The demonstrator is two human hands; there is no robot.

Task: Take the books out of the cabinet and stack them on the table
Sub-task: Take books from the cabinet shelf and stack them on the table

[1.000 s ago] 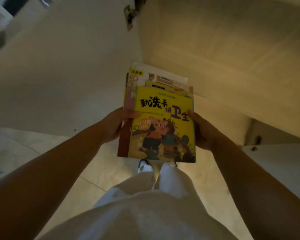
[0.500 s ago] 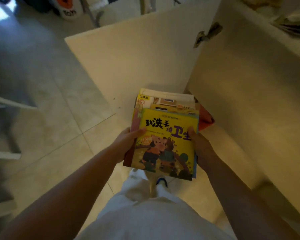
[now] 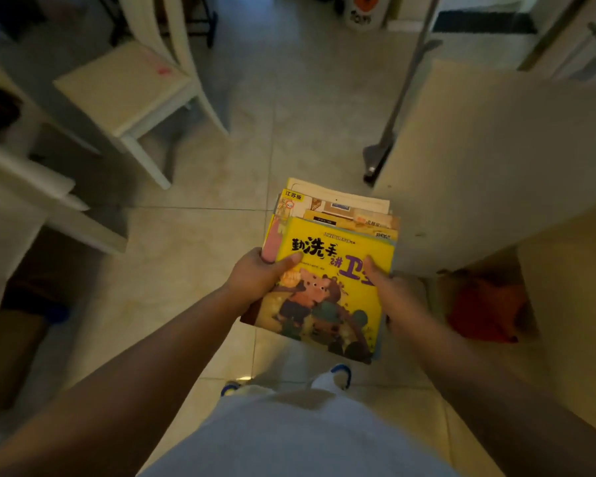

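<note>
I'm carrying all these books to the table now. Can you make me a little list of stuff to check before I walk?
1. Both hands on the book stack: ok, left hand and right hand grip opposite sides.
2. Stack neat: not ok, the lower books stick out unevenly at the far end.
3. Floor straight ahead: ok, bare tiles.
4. Chair ahead on the left: ok, off your path, but steer around it.
5. Cabinet door open at your right: not ok, mind it.
6. Table space: cannot tell.
</note>
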